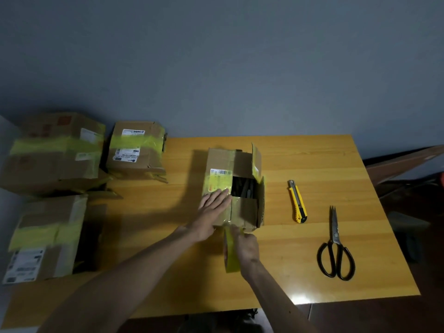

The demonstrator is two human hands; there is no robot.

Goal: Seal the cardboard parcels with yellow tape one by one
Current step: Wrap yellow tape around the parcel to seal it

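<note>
1. left hand [213, 209] lies flat, fingers straight, on the half-open cardboard parcel [242, 162] at scene centre, likely pinning it shut.
2. right hand [246, 248] grips the yellow tape roll [231, 260] at its near edge, probably to draw tape across.

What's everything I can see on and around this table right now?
open parcel: one, brown cardboard with yellow tape, table centre
taped parcels: three, brown with yellow tape bands, at the left
tape roll: one, yellow, just in front of the open parcel
utility knife: one, yellow and black, right of the parcel
scissors: one pair, black handles, far right
table: one, orange-yellow wood
left hand: flat on the open parcel
right hand: holds the tape roll
</note>
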